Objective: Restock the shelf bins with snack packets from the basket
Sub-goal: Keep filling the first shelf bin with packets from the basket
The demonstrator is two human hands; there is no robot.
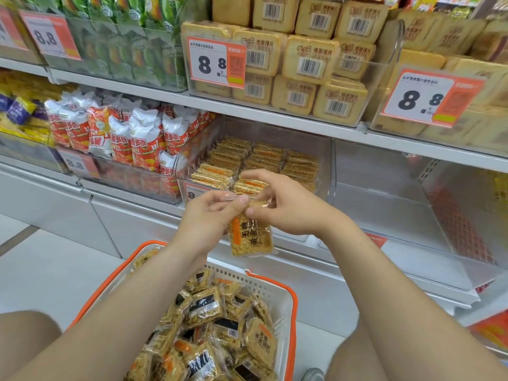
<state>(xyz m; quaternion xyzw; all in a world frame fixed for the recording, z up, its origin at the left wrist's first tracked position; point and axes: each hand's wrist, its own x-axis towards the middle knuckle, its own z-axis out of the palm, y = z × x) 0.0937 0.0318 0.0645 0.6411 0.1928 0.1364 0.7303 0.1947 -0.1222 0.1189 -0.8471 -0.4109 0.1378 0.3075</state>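
A golden snack packet with an orange label hangs upright in front of the lower shelf. My left hand pinches its clear top seal, and my right hand grips the packet's upper right edge. Both hands hover just before a clear shelf bin that holds neat rows of the same golden packets. Below, a white basket with an orange rim is heaped with several more such packets.
A clear bin of red and white snack bags stands left of the target bin. A bare clear bin sits on the right. The upper shelf carries tan cracker packs, green packets and 8.8 price tags.
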